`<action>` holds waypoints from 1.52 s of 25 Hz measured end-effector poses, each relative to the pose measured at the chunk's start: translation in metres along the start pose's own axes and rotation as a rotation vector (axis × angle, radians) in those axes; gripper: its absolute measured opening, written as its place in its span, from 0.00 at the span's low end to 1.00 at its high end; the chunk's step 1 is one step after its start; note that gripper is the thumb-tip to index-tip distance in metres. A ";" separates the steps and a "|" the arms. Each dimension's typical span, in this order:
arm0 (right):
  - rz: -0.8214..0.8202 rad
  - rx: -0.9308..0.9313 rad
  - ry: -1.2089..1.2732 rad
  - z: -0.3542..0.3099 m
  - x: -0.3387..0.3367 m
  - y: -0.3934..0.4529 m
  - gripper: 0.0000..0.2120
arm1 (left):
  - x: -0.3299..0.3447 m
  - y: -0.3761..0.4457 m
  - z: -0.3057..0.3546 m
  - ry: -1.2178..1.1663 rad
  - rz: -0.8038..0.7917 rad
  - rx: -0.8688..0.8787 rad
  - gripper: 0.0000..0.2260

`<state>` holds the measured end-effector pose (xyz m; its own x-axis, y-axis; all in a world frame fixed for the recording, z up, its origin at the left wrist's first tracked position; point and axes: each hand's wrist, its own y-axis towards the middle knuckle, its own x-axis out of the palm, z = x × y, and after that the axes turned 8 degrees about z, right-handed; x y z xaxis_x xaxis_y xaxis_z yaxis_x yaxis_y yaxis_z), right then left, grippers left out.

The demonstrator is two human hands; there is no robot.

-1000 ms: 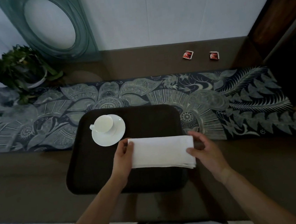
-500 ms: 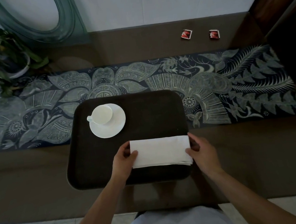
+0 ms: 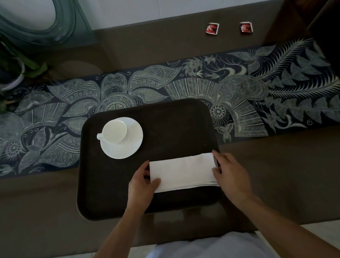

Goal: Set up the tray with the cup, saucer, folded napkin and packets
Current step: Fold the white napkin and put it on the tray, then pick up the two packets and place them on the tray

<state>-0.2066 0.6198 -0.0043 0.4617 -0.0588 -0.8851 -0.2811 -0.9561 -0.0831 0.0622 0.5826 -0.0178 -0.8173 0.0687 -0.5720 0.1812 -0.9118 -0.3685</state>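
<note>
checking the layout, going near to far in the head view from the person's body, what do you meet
Folded napkin held at its ends by the left hand and right hand → saucer with the cup → patterned runner → two red packets by the wall.

Bare tray (image 3: 175, 128) floor right of the saucer (image 3: 133, 142); runner (image 3: 245, 91) unobstructed toward the packets (image 3: 212, 28).

No text, label, brand or number can be read anywhere. The two small red-and-white square packets (image 3: 212, 28) (image 3: 246, 27), lying well beyond the hands' hold on the napkin, carry print too small to make out. The dark blue patterned cloth runner (image 3: 245, 91) shows only ornament, including a round emblem.
</note>
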 end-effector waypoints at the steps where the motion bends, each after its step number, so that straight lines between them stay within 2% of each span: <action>1: 0.002 -0.005 -0.025 0.001 0.000 0.002 0.26 | 0.000 0.000 0.000 0.020 -0.001 0.010 0.31; 12: -0.056 -0.073 -0.223 0.005 -0.007 0.011 0.25 | -0.005 0.005 0.012 0.458 -0.020 0.122 0.32; 14: -0.078 -0.070 -0.197 0.008 -0.010 0.013 0.26 | -0.008 0.005 0.015 0.605 -0.020 0.188 0.32; 17: -0.091 -0.102 -0.153 0.014 -0.018 0.021 0.26 | -0.010 0.009 0.027 0.792 -0.007 0.380 0.30; 19: -0.088 -0.143 -0.188 0.023 -0.028 0.032 0.23 | -0.006 0.017 0.043 0.843 -0.063 0.474 0.27; 23: -0.148 -0.188 -0.304 0.045 -0.057 0.066 0.20 | 0.017 0.042 0.095 0.916 -0.292 0.555 0.26; 27: -0.226 -0.247 -0.374 0.073 -0.097 0.106 0.21 | 0.061 0.053 0.154 0.943 -0.406 0.520 0.26; 35: -0.377 -0.230 -0.335 0.155 -0.178 0.169 0.17 | 0.158 0.034 0.245 0.903 -0.410 0.397 0.21; 38: -0.373 -0.259 -0.393 0.179 -0.202 0.188 0.16 | 0.186 0.033 0.271 0.902 -0.404 0.360 0.20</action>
<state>-0.5034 0.5035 0.0770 0.1298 0.3579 -0.9247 0.0770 -0.9334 -0.3505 -0.2318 0.4554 0.0621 -0.0441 0.5360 -0.8431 -0.3080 -0.8101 -0.4989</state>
